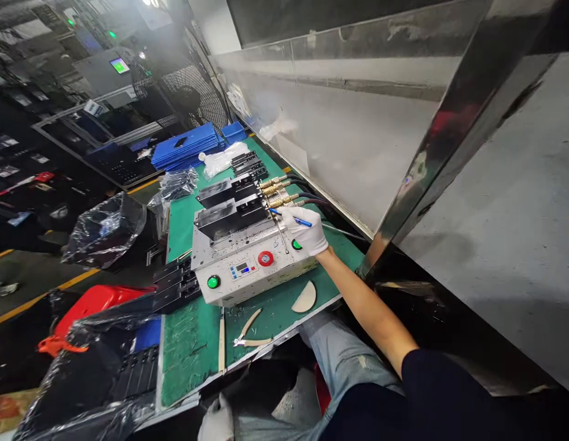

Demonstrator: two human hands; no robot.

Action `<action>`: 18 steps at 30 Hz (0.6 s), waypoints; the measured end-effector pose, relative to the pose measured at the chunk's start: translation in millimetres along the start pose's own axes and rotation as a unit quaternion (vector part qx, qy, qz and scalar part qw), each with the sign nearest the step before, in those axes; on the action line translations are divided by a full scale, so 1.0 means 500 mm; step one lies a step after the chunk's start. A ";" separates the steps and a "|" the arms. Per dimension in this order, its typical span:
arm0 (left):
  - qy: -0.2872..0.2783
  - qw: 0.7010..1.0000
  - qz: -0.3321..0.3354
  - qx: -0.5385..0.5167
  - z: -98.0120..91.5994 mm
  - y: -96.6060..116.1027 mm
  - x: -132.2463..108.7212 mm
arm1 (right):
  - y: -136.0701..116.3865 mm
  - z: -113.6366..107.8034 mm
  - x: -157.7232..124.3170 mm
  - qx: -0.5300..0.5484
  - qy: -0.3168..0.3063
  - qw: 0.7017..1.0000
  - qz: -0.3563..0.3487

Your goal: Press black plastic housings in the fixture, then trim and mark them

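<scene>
My right hand, in a white glove, is closed on a blue pen-like tool. Its tip points left at the black fixture block on top of a grey metal machine. The hand rests over the machine's right edge, half covering a green button. A second green button, a red knob and a small display sit on the machine's front panel. My left hand, also gloved, hangs low by my lap below the table edge, touching nothing I can see; its fingers are hidden.
The machine stands on a green mat. Pliers, a flat stick and a half-round pad lie in front of it. Brass fittings with hoses run right. Black parts in plastic bags lie left; blue trays and a fan stand behind.
</scene>
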State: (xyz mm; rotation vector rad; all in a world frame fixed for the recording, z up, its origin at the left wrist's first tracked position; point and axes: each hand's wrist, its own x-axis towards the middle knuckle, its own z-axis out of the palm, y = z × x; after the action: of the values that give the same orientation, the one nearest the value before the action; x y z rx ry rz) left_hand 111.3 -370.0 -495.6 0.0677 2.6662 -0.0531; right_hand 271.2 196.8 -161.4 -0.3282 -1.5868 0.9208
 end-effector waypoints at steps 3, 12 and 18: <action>0.001 1.000 0.000 0.007 0.000 0.002 -0.001 | 0.030 0.006 -0.005 -0.011 -0.008 1.000 0.022; -0.011 1.000 -0.002 0.013 -0.009 0.005 -0.003 | 0.015 0.010 0.005 -0.030 -0.010 0.999 0.027; -0.016 1.000 0.008 0.002 -0.017 0.007 -0.009 | 0.001 0.010 -0.001 -0.059 0.026 0.997 -0.036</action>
State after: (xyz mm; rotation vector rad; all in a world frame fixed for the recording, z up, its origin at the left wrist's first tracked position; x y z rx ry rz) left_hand 111.8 -366.2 -486.0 0.0893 2.6324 -0.0530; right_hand 266.4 195.0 -161.9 -0.3725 -1.5979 0.7579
